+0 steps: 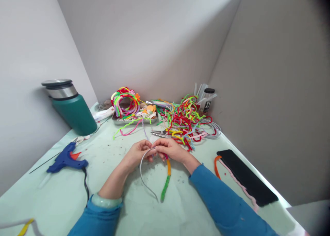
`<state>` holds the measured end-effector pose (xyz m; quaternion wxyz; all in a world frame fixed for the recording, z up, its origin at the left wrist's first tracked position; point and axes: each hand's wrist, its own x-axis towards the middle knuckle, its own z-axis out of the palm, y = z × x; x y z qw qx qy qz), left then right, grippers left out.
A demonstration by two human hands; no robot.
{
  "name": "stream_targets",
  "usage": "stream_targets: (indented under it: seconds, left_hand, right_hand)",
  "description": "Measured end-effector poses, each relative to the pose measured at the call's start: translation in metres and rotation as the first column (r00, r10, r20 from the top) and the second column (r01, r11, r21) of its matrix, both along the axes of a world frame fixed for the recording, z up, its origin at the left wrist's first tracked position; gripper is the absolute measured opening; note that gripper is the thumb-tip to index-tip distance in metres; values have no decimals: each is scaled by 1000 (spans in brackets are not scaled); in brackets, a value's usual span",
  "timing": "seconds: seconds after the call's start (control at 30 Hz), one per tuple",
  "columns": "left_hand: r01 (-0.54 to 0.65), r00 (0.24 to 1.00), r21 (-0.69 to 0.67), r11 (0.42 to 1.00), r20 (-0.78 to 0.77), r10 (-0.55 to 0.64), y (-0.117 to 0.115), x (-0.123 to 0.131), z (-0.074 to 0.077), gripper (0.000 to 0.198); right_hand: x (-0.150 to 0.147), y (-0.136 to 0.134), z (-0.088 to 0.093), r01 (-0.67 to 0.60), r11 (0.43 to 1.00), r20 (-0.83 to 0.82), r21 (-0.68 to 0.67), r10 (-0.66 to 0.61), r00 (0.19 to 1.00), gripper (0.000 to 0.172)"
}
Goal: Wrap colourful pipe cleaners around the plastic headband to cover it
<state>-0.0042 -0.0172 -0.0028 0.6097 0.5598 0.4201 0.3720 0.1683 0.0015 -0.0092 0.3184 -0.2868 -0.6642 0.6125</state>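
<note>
A thin headband [141, 170] arches between my hands over the table. Its left arm is bare and pale grey, while its right arm is wrapped in green, orange and dark pink pipe cleaner. My left hand [139, 154] is closed, its fingers pinching the band near the top of the arch. Right beside it, my right hand [170, 149] is closed on the band where the wrapped part begins. A lilac pipe cleaner [144, 128] runs away from the fingers toward the tray. The fingertips partly hide the spot where it meets the band.
A blue glue gun [67, 159] and a tilted-looking green bottle [73, 112] stand left. Behind my hands are scissors [160, 133], a metal tray [121, 121] with wrapped headbands, and a pipe-cleaner heap [184, 114]. Right lies a black slab [247, 177] with a pink pipe cleaner [238, 182].
</note>
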Motion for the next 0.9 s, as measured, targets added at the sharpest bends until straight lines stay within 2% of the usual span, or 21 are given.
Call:
stream_targets:
  seconds: [0.1, 0.33, 0.43, 0.53, 0.6, 0.7, 0.9]
  left_hand:
    - [1, 1000, -5, 1000, 8, -1, 0, -1, -1, 37]
    - [3, 999, -38, 999, 49, -1, 1, -3, -2, 38]
    - [-21, 997, -53, 998, 73, 24, 1, -1, 1, 36]
    - [-110, 990, -73, 991, 77, 115, 1, 1, 4, 39]
    - [-137, 990, -52, 989, 32, 139, 1, 1, 4, 40]
    - [-107, 994, 16, 994, -32, 107, 1, 1, 0, 37]
    - [-71, 997, 106, 992, 0, 71, 4, 2, -5, 31]
  right_hand:
    - [1, -1, 0, -12, 1000, 13, -10, 12, 1000, 23]
    - [-2, 1, -4, 65, 996, -1, 57, -65, 998, 18]
    - [-3, 4, -6, 149, 984, 6, 98, -150, 989, 16]
    - [-4, 6, -8, 251, 958, 30, 135, -258, 966, 14]
    - [-5, 6, -9, 296, 942, 60, 155, -308, 949, 14]
    - [-6, 7, -12, 331, 929, 100, 167, -350, 931, 14]
    - [-7, 9, -18, 376, 906, 129, 194, -403, 906, 13]
